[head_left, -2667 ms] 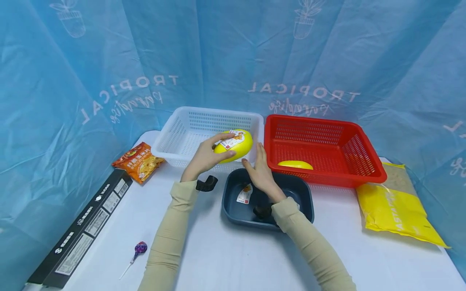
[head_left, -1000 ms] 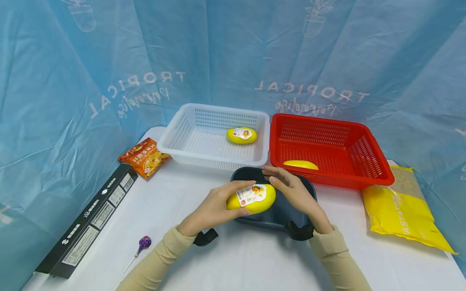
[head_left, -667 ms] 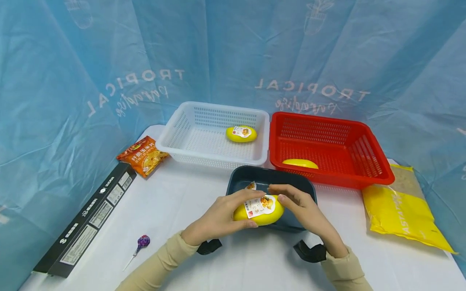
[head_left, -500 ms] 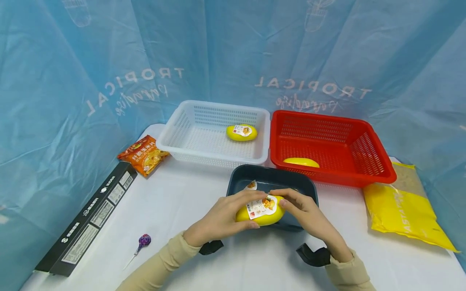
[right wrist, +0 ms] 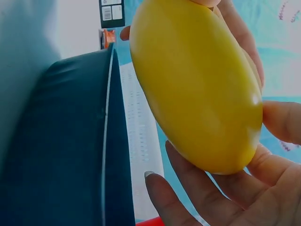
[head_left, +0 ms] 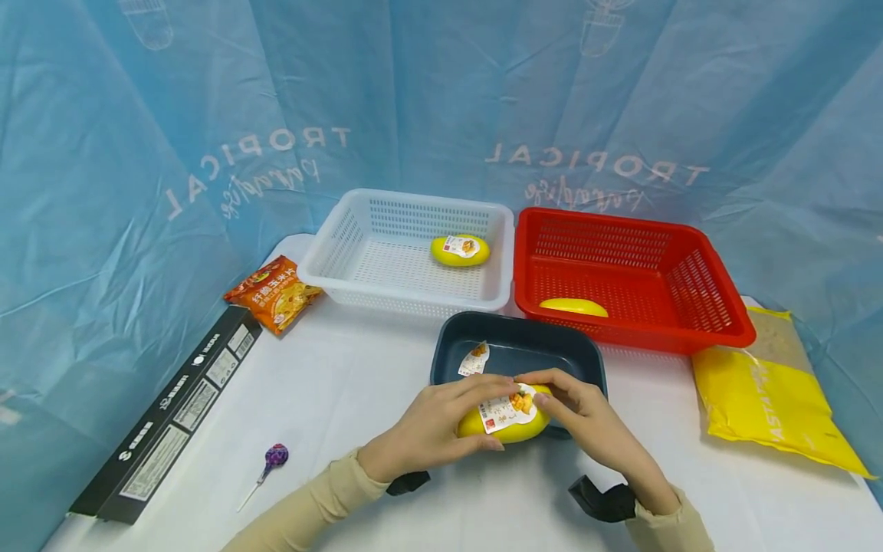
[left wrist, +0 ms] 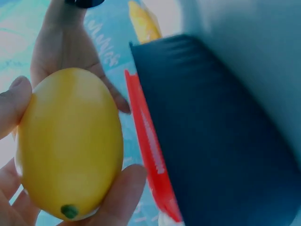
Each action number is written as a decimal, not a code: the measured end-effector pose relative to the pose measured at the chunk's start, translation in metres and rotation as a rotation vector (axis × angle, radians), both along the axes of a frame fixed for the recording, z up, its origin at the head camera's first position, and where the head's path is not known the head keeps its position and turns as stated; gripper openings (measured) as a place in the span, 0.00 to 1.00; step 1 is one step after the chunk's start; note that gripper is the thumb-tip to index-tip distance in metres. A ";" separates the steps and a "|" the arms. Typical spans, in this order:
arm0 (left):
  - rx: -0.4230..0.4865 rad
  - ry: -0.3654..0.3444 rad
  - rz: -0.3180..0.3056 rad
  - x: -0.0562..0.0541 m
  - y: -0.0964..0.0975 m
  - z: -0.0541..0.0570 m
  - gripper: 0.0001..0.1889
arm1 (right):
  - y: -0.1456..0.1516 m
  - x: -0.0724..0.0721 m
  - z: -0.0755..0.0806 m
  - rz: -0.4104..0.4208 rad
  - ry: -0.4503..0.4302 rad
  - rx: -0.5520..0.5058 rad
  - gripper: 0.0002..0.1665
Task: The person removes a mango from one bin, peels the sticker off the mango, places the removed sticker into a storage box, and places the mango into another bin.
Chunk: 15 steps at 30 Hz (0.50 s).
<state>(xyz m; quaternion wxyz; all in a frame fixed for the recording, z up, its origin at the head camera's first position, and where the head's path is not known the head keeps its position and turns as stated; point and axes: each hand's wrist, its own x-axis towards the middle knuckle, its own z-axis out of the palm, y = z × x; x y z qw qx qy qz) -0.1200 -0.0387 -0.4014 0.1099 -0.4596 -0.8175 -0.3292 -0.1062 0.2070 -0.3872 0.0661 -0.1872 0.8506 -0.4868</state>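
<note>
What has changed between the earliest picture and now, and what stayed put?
The left hand has come back from over the white basket, nearer the camera, and holds a yellow fruit by the dark tub. The right hand has also drawn back, now holding that fruit's right end. Another fruit shows in the white basket; whether it was there earlier is unclear. The red basket and its fruit stayed put.
</note>
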 end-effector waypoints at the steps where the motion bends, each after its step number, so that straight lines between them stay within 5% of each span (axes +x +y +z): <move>1: -0.001 0.026 -0.008 0.002 0.001 -0.002 0.35 | 0.001 0.002 -0.001 -0.005 0.014 0.012 0.15; 6: -0.017 0.118 -0.007 0.009 0.006 -0.007 0.34 | 0.003 0.009 -0.004 -0.008 0.071 0.029 0.12; 10: -0.010 0.115 0.007 0.016 0.006 -0.011 0.34 | 0.005 0.013 -0.005 -0.012 0.077 0.020 0.09; 15: 0.003 0.097 -0.050 0.028 0.003 -0.024 0.34 | 0.010 0.017 -0.007 -0.001 0.059 0.039 0.06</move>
